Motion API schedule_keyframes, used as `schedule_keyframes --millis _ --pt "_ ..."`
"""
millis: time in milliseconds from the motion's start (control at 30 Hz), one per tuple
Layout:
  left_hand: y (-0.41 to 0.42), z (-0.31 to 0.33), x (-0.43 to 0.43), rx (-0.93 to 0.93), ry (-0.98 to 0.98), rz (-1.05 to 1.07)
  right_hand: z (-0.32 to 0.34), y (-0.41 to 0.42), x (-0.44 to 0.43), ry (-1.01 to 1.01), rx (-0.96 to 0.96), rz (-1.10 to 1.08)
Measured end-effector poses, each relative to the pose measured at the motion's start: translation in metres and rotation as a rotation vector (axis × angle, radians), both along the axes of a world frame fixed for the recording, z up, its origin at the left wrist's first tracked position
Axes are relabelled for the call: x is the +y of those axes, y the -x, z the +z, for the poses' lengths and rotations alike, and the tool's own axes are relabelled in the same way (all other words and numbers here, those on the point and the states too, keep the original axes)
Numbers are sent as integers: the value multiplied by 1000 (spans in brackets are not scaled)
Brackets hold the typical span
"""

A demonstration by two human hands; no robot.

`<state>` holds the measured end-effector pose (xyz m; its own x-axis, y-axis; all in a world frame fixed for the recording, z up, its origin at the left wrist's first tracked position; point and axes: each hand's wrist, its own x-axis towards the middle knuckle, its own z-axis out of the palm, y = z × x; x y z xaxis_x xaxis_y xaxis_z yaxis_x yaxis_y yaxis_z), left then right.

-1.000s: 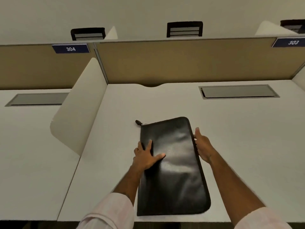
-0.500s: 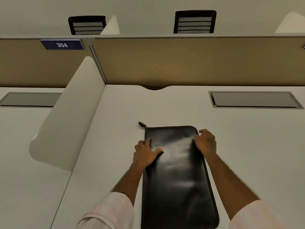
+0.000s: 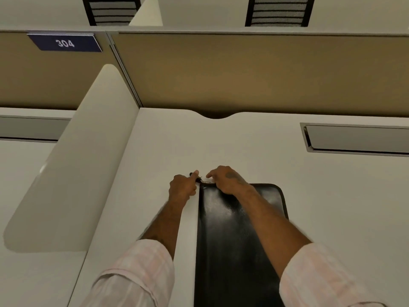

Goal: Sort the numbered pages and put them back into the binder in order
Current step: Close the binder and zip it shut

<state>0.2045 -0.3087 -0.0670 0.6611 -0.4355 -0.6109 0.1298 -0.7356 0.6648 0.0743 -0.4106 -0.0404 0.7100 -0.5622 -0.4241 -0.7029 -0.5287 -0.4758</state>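
A black zipped leather binder lies closed on the white desk, its long side running away from me. At its far left corner my left hand pinches the small black zipper pull. My right hand rests curled on that same far corner of the binder, just right of the pull, holding its edge. No pages are visible; the binder's inside is hidden.
A white rounded divider rises along the desk's left side. A tan partition closes the back, with a blue "304" sign. A grey cable flap is set in the desk at the right. Black chair backs show behind.
Both hands have moved from the binder's sides up to its far left corner. The left hand has taken the zipper pull, and the right hand has crossed over the cover.
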Motion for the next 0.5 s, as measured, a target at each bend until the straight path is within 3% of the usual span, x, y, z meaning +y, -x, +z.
schedule_keyframes --millis 267,500 --pt "-9 -6 -18 15 44 -43 -7 -34 -24 -60 131 193" --pt "-7 -2 -20 -25 78 -43 -2 -27 -24 -265 31 45"
